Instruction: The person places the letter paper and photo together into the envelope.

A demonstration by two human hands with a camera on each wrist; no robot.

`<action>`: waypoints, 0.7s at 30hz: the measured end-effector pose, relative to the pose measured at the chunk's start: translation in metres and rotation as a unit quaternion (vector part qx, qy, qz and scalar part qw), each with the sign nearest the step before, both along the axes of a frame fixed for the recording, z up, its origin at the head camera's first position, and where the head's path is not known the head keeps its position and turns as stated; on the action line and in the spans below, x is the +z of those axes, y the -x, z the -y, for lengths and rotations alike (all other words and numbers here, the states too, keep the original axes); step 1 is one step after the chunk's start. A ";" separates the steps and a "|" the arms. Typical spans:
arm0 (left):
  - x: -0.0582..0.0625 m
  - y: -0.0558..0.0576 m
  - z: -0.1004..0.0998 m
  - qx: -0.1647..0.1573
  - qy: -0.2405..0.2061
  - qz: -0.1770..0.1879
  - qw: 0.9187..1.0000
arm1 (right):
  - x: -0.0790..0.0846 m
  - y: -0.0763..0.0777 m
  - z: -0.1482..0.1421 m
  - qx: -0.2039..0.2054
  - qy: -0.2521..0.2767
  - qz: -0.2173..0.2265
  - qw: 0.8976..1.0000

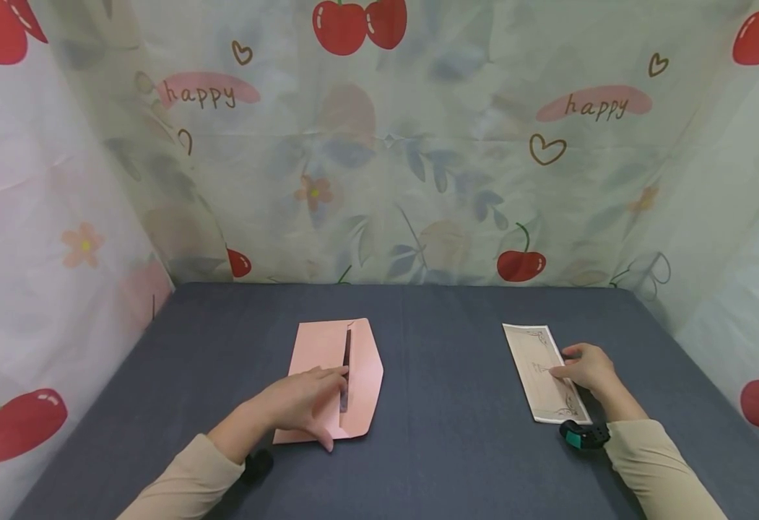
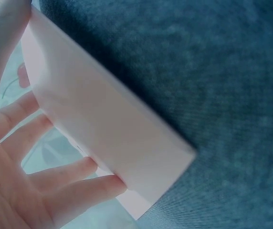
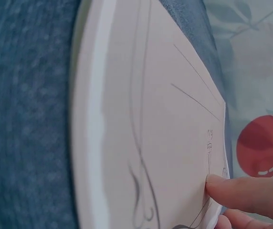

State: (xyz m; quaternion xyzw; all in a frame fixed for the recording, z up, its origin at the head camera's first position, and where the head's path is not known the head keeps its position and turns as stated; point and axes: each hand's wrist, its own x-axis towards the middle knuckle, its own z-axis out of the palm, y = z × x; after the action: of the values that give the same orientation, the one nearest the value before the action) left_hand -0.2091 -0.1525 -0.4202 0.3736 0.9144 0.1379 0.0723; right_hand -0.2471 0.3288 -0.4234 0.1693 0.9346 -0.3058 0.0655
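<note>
A pink envelope [image 1: 314, 347] lies on the table with its pointed flap [image 1: 369, 383] opened out to the right and a narrow dark slit along the opening. My left hand [image 1: 304, 399] rests over it, fingertips at the slit and thumb near its lower edge. The left wrist view shows the spread fingers [image 2: 62, 169] touching the envelope's edge. Off to the right is a cream card [image 1: 531, 368] with a printed ornamental border. My right hand [image 1: 592, 368] pinches its right edge, thumb on top; in the right wrist view the card [image 3: 174, 124] bows slightly.
Dark blue-grey cloth covers the table [image 1: 444, 448]. A pale curtain [image 1: 392, 108] printed with cherries and hearts hangs behind and along both sides. A black wrist strap [image 1: 585, 435] sits at my right wrist, close to the card's lower end.
</note>
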 end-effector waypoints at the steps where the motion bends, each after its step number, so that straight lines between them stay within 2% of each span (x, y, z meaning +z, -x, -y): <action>1: 0.000 0.000 0.000 0.000 0.000 0.000 1.000 | 0.000 0.000 0.000 -0.002 0.001 0.001 1.000; 10: 0.001 0.000 0.001 -0.006 -0.001 -0.004 1.000 | -0.003 -0.001 0.001 -0.020 0.013 -0.022 0.999; 21: 0.002 -0.001 0.001 -0.005 -0.006 0.000 1.000 | 0.001 -0.004 0.003 0.002 0.046 -0.069 0.997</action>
State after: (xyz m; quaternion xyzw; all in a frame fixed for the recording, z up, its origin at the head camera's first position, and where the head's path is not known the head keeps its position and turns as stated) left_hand -0.2084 -0.1533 -0.4182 0.3786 0.9117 0.1427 0.0712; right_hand -0.2436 0.3254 -0.4225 0.1429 0.9223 -0.3589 0.0091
